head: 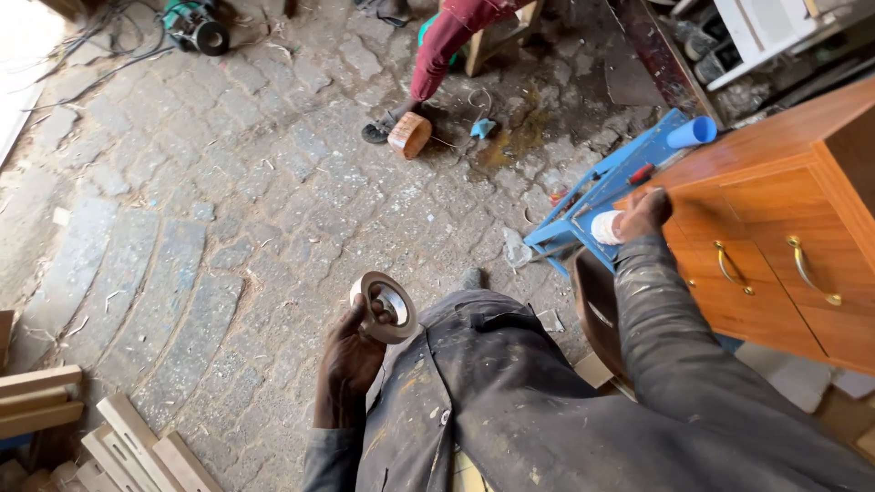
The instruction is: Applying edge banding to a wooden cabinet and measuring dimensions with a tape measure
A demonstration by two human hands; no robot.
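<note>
lying at the far left are pale wood offcuts [55, 401] stacked on the cobbled floor [228, 210]. the left hand [351, 360] is closed around a roll of brown edge tape [385, 306], held upright above the lap, its hollow core facing the camera. further up the floor a second, wider brown tape roll [409, 135] sits by another person's foot. the right hand [643, 214] reaches out and wraps a small white bottle [604, 227] resting on a blue stool [602, 196], just beside the orange wood cabinet [784, 219]. the cabinet already wears veneer and brass handles, so the banding looks largely done; whatever edges remain cannot be seen. what the bottle holds is hidden, and the drawers are shut.
</note>
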